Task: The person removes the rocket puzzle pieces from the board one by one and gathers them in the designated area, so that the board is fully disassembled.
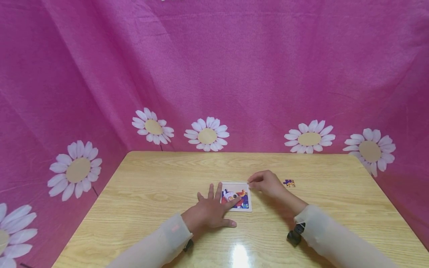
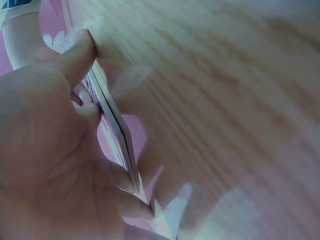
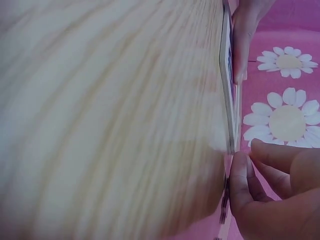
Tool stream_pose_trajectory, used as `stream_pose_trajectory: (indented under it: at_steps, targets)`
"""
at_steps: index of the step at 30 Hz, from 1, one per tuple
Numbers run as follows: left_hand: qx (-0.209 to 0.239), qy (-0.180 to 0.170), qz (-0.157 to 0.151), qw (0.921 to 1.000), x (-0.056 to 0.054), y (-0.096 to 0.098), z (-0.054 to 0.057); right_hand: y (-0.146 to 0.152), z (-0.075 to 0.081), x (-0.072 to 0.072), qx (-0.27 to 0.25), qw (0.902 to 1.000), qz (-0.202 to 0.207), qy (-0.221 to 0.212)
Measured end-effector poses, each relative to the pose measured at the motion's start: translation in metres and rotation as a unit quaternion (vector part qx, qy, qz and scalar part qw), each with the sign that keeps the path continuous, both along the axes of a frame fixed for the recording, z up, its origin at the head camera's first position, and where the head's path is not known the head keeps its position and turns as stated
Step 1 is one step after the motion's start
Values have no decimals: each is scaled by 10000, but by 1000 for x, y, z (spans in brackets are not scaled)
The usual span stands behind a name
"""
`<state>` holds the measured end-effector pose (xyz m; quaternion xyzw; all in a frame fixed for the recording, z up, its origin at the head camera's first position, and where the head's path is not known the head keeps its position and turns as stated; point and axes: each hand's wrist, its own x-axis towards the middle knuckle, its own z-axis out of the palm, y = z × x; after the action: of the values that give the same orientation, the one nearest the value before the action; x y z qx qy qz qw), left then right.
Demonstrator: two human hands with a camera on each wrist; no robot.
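A small square jigsaw puzzle [image 1: 245, 203] in a pale frame lies on the table, with a colourful cartoon picture. My left hand [image 1: 211, 212] is spread over its left side; the index finger stretches across the picture and the thumb lies off the lower edge. At the far right corner of the frame, my right hand [image 1: 268, 183] pinches with thumb and fingertips. In the right wrist view, the thumb [image 3: 241, 175] sits right at the end of the board's edge [image 3: 226, 90]. From the left wrist, the board's edge [image 2: 117, 127] shows as thin stacked layers beyond the palm.
One loose puzzle piece [image 1: 289, 183], purple and orange, lies just right of my right hand. The wooden table [image 1: 161, 186] reaches back to a pink cloth [image 1: 241, 82] with white daisies, which hangs behind and on both sides.
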<state>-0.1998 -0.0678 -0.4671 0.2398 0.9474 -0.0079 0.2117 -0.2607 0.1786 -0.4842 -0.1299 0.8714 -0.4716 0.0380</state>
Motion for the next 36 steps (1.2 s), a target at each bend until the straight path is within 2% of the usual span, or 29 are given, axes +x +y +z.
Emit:
stream_pose_trajectory:
  at_steps: [6,19,26,29,32,36]
  targets:
    - [40,-20,19,10000,1,0,2,-9,0,-1,91,9999,29,89]
    - [109,-33,28,9999,2,0,3,-22,3,-1,23,9996,-91,-253]
    - [106,-68,64,9999,2,0,3,-29,8,-2,-8,9995,67,-299]
    - [93,-88,56,9999,1,0,3,-34,9,-2,-57,9992,121,-386]
    - [76,-95,33,9999,0,0,2,-39,7,-2,-265,9972,204,-675]
    - [81,-90,16,9999,-1,-1,1,-42,6,-3,-412,9949,137,-908]
